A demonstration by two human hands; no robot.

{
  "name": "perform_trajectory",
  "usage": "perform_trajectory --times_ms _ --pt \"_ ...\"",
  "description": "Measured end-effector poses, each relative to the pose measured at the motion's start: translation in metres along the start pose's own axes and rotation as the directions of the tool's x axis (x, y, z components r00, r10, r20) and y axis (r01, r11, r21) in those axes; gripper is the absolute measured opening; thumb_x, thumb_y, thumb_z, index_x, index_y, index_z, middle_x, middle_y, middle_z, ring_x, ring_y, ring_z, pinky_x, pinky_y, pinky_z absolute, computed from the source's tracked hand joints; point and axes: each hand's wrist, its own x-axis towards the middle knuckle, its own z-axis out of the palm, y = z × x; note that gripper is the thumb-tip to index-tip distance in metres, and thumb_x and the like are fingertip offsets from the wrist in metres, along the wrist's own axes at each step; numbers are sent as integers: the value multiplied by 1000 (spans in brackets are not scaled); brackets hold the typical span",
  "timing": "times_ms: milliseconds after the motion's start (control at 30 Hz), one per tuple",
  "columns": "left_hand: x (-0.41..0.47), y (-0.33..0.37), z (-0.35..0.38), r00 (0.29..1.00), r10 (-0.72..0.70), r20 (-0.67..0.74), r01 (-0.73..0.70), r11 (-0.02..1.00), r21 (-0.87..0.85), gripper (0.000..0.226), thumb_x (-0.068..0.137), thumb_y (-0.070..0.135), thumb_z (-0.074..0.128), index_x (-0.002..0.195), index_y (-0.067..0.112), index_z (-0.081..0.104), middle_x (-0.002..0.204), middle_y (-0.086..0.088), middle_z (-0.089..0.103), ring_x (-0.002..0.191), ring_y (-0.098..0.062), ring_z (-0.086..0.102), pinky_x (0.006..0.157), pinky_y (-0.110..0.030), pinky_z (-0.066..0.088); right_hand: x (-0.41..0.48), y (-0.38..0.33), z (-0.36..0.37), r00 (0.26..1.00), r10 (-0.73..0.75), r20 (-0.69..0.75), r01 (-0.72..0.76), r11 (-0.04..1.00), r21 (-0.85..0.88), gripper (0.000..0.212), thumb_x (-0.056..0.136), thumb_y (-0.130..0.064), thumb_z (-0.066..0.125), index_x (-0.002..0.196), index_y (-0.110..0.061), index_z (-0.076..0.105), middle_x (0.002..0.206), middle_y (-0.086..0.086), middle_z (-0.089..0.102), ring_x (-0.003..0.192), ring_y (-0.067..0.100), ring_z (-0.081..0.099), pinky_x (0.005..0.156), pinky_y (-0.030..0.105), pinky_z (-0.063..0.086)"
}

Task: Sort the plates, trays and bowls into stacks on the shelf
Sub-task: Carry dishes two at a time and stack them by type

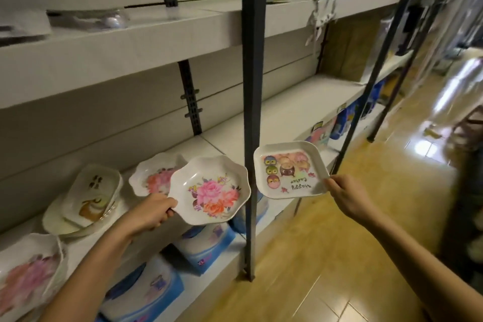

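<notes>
White shelf (274,112) holds 2 floral plates and a tray stack. My left hand (153,213) grips a rose plate (209,189) by its rim; my right hand (347,195) pinches the square owl tray (290,168) at a corner.

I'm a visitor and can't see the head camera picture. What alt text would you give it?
A person stands at a white shelf, the left hand gripping a floral plate by its rim and the right hand pinching a square cartoon tray by a corner. Stacked dishes sit on the shelf at left.
</notes>
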Motion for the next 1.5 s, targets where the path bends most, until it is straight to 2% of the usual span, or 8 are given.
perform_trajectory --times_ms 233,633,833,933,1067,1200,1267,1500 --pt "23 71 72 999 1 37 0 1000 -30 30 92 16 42 63 13 46 47 5 36 44 -9 26 43 -20 21 48 71 -51 1000 6 8 -6 999 -32 34 97 -18 40 68 -8 56 66 10 56 57 21 49 51 30 32" --pt "79 169 147 995 -30 94 48 979 -196 33 94 15 41 61 11 48 32 10 36 27 -2 25 29 -12 20 140 141 -99 998 56 4 -56 998 30 39 97 -17 38 86 11 64 57 3 49 50 14 43 50 30 31" --pt "130 199 176 997 -26 68 46 945 -323 29 94 15 42 67 8 49 41 6 37 32 -5 28 31 -15 22 216 156 -103 999 30 34 -32 998 47 40 97 -19 38 93 11 63 71 19 61 56 21 51 53 31 37" --pt "153 214 184 999 -23 33 33 939 -342 29 95 18 41 70 7 48 40 6 35 31 -9 31 35 -20 26 262 160 -104 999 1 49 -2 999 32 41 97 -22 38 92 9 64 79 24 64 66 29 54 61 39 43" --pt "175 229 192 999 -41 -34 25 925 -380 28 95 20 40 74 5 50 43 4 37 33 -10 35 39 -23 30 316 161 -101 992 -55 110 54 998 19 39 98 -24 38 89 4 64 65 6 54 62 21 49 51 26 35" --pt "192 230 194 984 -133 -118 74 909 -409 30 96 19 39 72 4 49 43 2 36 32 -11 33 38 -22 29 370 163 -85 972 -125 201 119 992 43 40 98 -25 38 93 2 67 79 10 65 65 19 55 54 25 43" --pt "202 229 192 969 -178 -171 96 910 -403 31 96 20 39 72 4 50 42 3 36 34 -11 33 39 -23 29 400 162 -72 958 -167 235 163 986 38 41 97 -27 37 93 0 68 87 15 69 73 26 61 66 38 51" --pt "248 225 201 863 -368 -346 185 867 -462 35 95 19 42 64 6 50 44 3 41 31 -10 31 42 -20 25 484 143 -42 852 -338 400 376 926 -20 33 95 -18 37 73 -12 61 84 15 64 82 34 57 69 35 41"
